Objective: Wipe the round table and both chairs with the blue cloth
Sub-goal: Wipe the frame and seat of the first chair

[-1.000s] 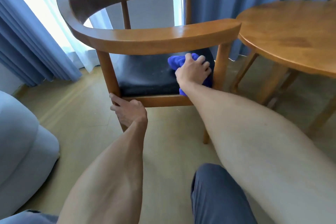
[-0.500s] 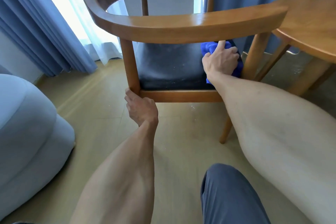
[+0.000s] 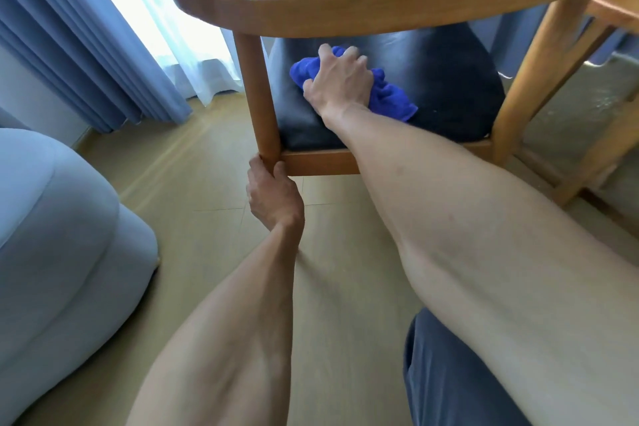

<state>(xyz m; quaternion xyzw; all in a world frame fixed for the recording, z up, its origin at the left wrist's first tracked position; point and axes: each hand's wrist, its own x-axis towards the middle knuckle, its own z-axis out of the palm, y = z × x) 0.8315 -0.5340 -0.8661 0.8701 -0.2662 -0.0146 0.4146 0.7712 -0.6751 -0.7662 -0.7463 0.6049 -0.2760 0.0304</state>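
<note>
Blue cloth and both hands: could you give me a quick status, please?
Right hand grips blue cloth, pressed on the chair's black seat. Left hand grips chair's front leg. Nothing blocking the seat.

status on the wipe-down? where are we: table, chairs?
Done: nothing can be confirmed; only an edge of the table shows, and it does not look different wiped or unwiped. In hand: the right hand presses the bunched blue cloth on the black seat of one chair, while the left hand grips its front leg. Left: the rest of this chair's frame, possibly; the second chair is out of view.
</note>
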